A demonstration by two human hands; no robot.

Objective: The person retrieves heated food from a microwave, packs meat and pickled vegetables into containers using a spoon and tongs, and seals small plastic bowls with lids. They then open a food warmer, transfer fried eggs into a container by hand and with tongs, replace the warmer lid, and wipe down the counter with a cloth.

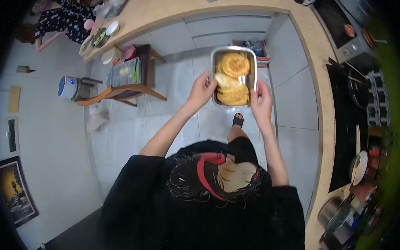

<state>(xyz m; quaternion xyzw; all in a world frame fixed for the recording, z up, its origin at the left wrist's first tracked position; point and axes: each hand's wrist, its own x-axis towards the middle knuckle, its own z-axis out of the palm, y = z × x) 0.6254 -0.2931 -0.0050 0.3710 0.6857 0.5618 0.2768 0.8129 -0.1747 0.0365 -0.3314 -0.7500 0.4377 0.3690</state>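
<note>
- Black shirt (196, 205) with a printed figure fills the bottom of the view, nearest to us, and hides most of our body; only one foot in a sandal (238, 120) shows on the pale floor tiles (132, 135).
- Our left hand (203, 88) grips the left rim of a metal tray (213, 76), fingers curled over the edge.
- Our right hand (261, 101) clasps the right rim the same way; the fingertips are hidden behind the metal.
- We hold the tray level in the air between the two hands, above the floor, well short of the curved wooden counter (169, 9).
- Inside it lie golden fried flatbreads (233, 64), one round at the far end and more stacked at the near end; how many, we cannot tell.
- To the left stands a wooden stool (134, 91) carrying a clear box (124, 72).
- On the right, the dark stove area (348, 113) with a pan (359, 167) is blurred and partly cut off.
</note>
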